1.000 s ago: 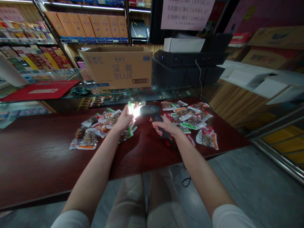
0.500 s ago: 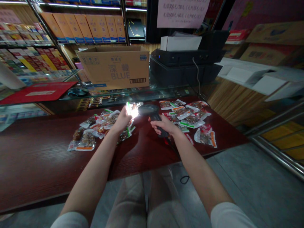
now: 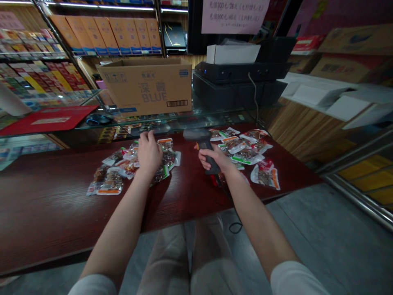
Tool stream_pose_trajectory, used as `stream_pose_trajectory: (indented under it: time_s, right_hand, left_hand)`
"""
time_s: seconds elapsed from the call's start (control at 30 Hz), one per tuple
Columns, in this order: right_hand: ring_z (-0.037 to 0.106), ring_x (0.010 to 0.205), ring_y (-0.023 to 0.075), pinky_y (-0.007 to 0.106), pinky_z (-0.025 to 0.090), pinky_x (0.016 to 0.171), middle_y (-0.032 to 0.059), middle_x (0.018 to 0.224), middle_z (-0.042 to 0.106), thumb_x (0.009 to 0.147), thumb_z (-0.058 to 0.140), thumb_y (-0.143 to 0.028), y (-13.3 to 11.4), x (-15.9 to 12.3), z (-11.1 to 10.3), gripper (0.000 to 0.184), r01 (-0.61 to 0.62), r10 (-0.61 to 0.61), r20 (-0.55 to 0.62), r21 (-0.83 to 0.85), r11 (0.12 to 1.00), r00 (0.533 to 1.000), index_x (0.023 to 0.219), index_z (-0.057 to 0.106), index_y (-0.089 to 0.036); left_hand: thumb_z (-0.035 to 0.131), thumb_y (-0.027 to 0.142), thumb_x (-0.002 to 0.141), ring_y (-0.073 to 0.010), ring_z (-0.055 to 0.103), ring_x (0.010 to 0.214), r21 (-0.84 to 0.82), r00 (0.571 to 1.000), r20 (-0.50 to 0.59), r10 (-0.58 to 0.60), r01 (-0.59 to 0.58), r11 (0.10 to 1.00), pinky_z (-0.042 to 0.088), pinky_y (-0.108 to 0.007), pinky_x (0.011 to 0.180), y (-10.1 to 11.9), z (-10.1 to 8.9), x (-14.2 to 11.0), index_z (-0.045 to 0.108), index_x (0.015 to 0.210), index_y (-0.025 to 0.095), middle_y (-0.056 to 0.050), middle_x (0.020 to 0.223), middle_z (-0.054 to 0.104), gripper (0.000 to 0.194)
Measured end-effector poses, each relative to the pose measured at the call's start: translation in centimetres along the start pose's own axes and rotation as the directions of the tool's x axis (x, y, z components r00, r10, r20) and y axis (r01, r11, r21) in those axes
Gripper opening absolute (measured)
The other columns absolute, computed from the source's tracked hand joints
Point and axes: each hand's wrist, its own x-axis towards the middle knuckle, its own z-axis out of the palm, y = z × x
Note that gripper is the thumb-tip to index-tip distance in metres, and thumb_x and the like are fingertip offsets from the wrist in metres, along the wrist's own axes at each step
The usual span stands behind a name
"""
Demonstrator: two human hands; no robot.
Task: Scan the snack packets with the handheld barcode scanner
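My right hand is wrapped round the handle of a black barcode scanner, its blurred head pointing left above the table. My left hand hovers over or rests on the left pile of clear snack packets, back of the hand up. Its fingers look slightly apart, and no packet shows in them; what lies beneath the palm is hidden. Just right of that hand lies a packet with an orange-edged top. Behind the scanner, a second pile of snack packets spreads over the table's right side.
The dark red table meets a glass counter bearing an open cardboard carton, a mouse and a red folder. Black machines stand behind. The scanner's cable hangs over the front edge, near my legs.
My left hand has moved left onto the left pile, and the packet it held up is no longer seen in it. The scanner's bright light is gone; the scanner has shifted slightly right.
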Motion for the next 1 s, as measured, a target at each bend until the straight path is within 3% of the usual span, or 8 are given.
stream_pose_trajectory:
  time_s: [0.07,0.13,0.27,0.37,0.5,0.6,0.77,1.0]
  right_hand:
    - [0.038,0.035,0.0057,0.021,0.032,0.037,-0.0112,0.056,0.050,0.075,0.073,-0.038,0.0,0.0,-0.2,0.039,0.018,-0.018,0.002,0.017,1.000,1.000,0.103,0.054,-0.020]
    - [0.038,0.035,0.0060,0.021,0.031,0.037,-0.0112,0.056,0.049,0.076,0.072,-0.037,0.0,0.1,-0.3,0.040,0.037,-0.037,0.000,0.032,0.999,0.999,0.106,0.054,-0.020]
    - [0.036,0.035,0.0059,0.021,0.030,0.036,-0.0109,0.057,0.049,0.077,0.070,-0.036,-0.3,0.0,-0.3,0.038,0.084,-0.083,-0.011,0.074,0.994,0.996,0.108,0.054,-0.020]
    - [0.033,0.035,0.0051,0.021,0.028,0.036,-0.0111,0.057,0.048,0.076,0.069,-0.037,-0.9,-0.2,-0.5,0.035,0.132,-0.128,-0.035,0.121,0.984,0.991,0.104,0.055,-0.021]
    - [0.029,0.035,0.0046,0.020,0.027,0.035,-0.0110,0.057,0.046,0.076,0.069,-0.037,-1.9,-0.7,-1.8,0.033,0.208,-0.195,-0.085,0.189,0.960,0.977,0.102,0.056,-0.021]
    - [0.030,0.037,0.0050,0.021,0.029,0.035,-0.0105,0.058,0.043,0.077,0.070,-0.035,-2.5,-1.1,-3.0,0.031,0.258,-0.232,-0.131,0.235,0.937,0.964,0.101,0.057,-0.022]
    - [0.027,0.038,0.0056,0.020,0.030,0.036,-0.0102,0.058,0.038,0.079,0.066,-0.035,-3.3,-1.6,-3.8,0.024,0.351,-0.277,-0.268,0.286,0.892,0.923,0.099,0.057,-0.024]
    - [0.024,0.038,0.0066,0.020,0.029,0.037,-0.0099,0.059,0.032,0.084,0.059,-0.036,-3.7,-1.9,-3.5,0.033,0.388,-0.282,-0.340,0.303,0.870,0.897,0.115,0.057,-0.025]
  left_hand:
    - [0.046,0.018,0.088,-0.0384,0.051,0.133,0.057,0.993,-0.010,0.121,-0.121,0.991,0.040,-0.051,0.112,0.4,-0.3,-0.2,0.054,0.139,0.010,-0.023,0.141,0.053,0.051]
    - [0.044,0.024,0.093,-0.0354,0.052,0.132,0.048,0.958,0.123,0.258,-0.266,0.963,0.040,-0.050,0.112,0.8,0.2,-0.6,0.056,0.138,0.014,-0.020,0.140,0.056,0.048]
    - [0.046,0.031,0.096,-0.0346,0.052,0.135,0.061,0.806,0.467,0.365,-0.441,0.896,0.027,-0.060,0.119,1.3,2.2,-1.9,0.064,0.132,0.021,-0.016,0.139,0.062,0.041]
    - [0.041,0.027,0.097,-0.0364,0.051,0.136,0.245,0.833,0.498,0.242,-0.403,0.881,0.018,-0.067,0.119,1.0,2.6,-2.4,0.069,0.123,0.019,-0.018,0.134,0.066,0.039]
    - [0.039,0.026,0.096,-0.0406,0.054,0.131,0.422,0.879,0.466,0.097,-0.317,0.849,0.030,-0.065,0.114,0.6,1.8,-2.1,0.070,0.120,0.011,-0.022,0.128,0.068,0.042]
    - [0.038,0.022,0.095,-0.0436,0.048,0.137,0.458,0.899,0.425,0.109,-0.317,0.831,0.025,-0.069,0.115,1.2,1.7,-2.1,0.070,0.119,0.008,-0.025,0.128,0.066,0.042]
    - [0.042,0.020,0.095,-0.0366,0.055,0.129,0.272,0.872,0.396,0.289,-0.412,0.870,0.026,-0.060,0.119,4.9,3.5,-2.1,0.067,0.121,0.012,-0.019,0.134,0.063,0.037]
    - [0.050,0.028,0.096,-0.0287,0.062,0.117,-0.168,0.724,0.553,0.411,-0.387,0.907,0.049,-0.041,0.100,12.2,9.0,-0.5,0.055,0.134,0.012,-0.017,0.132,0.064,0.042]
